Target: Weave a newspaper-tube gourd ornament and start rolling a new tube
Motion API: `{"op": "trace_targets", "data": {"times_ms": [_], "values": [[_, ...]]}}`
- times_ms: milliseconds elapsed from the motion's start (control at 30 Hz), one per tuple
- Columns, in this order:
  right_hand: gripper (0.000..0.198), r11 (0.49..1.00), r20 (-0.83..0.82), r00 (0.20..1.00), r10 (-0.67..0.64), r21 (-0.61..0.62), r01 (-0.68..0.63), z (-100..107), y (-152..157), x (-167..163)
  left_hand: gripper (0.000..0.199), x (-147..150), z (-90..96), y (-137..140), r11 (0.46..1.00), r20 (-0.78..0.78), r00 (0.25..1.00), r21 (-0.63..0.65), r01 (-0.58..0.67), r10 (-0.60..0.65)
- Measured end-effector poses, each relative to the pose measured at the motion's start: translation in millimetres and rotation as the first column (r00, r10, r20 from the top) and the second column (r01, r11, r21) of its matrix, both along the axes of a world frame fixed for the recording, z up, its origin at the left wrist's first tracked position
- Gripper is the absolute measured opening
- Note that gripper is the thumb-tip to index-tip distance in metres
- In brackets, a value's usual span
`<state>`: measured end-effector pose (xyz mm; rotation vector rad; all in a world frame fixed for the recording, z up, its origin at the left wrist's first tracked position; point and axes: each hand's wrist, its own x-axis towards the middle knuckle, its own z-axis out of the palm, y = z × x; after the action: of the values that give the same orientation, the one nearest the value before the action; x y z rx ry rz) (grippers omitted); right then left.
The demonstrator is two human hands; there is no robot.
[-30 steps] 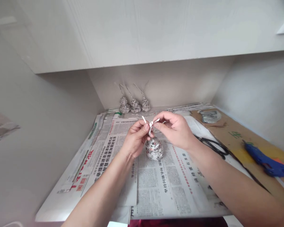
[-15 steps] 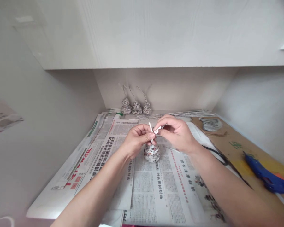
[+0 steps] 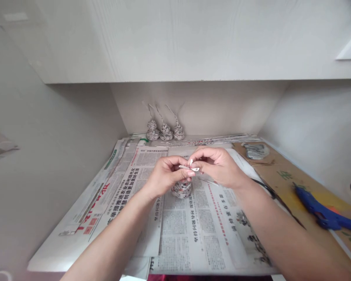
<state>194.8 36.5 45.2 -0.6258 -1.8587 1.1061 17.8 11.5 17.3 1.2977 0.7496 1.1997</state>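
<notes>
A small woven paper gourd (image 3: 181, 189) stands on the newspaper in front of me, its upper part covered by my fingers. White rolled paper strips (image 3: 194, 168) stick out from its top. My left hand (image 3: 170, 174) is closed, thumb and fingers pinching the strips from the left. From the right, my right hand (image 3: 215, 164) pinches the strip ends between thumb and forefinger. The fingertips of both hands meet just above the gourd. Exactly how the strips cross there is partly hidden.
Several newspaper sheets (image 3: 179, 242) cover the table. Three woven gourds (image 3: 166, 132) with thin stems stand at the back wall, beside long paper rods (image 3: 210, 140). On the right, cardboard (image 3: 283, 171) carries a blue glue gun (image 3: 321, 208) and a grey bundle (image 3: 256, 151). A cabinet (image 3: 175, 43) overhangs the back.
The strip that stood upright between my fingers now lies nearly flat, pointing left. My right hand has come slightly lower and closer to the left. The whole view has shifted a little.
</notes>
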Motion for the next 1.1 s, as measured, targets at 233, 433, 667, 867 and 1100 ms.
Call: {"op": "trace_targets", "data": {"times_ms": [233, 433, 667, 867, 1100], "values": [[0.020, 0.988, -0.072, 0.988, -0.135, -0.079, 0.129, -4.4, -6.1, -0.7, 0.017, 4.4, -9.0, 3.6, 0.965, 0.063, 0.974, 0.134, -0.224, 0.217], [0.015, 0.975, -0.090, 0.971, -0.220, -0.041, 0.217, -14.7, -15.5, -6.7, 0.013, 6.0, -12.9, 2.4, 0.915, 0.022, 0.951, 0.263, -0.305, 0.310], [0.010, 0.973, -0.150, 0.963, -0.225, 0.010, 0.229, -14.5, -20.2, -8.7, 0.009, 5.6, -12.0, -0.7, 0.909, 0.015, 0.954, 0.298, -0.291, 0.301], [0.010, 0.974, -0.197, 0.958, -0.210, 0.041, 0.222, -12.4, -6.8, 1.6, 0.013, -3.3, -8.9, 5.9, 0.910, 0.066, 0.941, 0.243, -0.338, 0.332], [0.015, 0.848, -0.015, 0.848, -0.530, -0.034, 0.529, -42.6, 50.9, 35.1, 0.020, -19.6, 3.1, 14.7, 0.884, 0.254, 0.873, 0.114, -0.454, 0.416]]}}
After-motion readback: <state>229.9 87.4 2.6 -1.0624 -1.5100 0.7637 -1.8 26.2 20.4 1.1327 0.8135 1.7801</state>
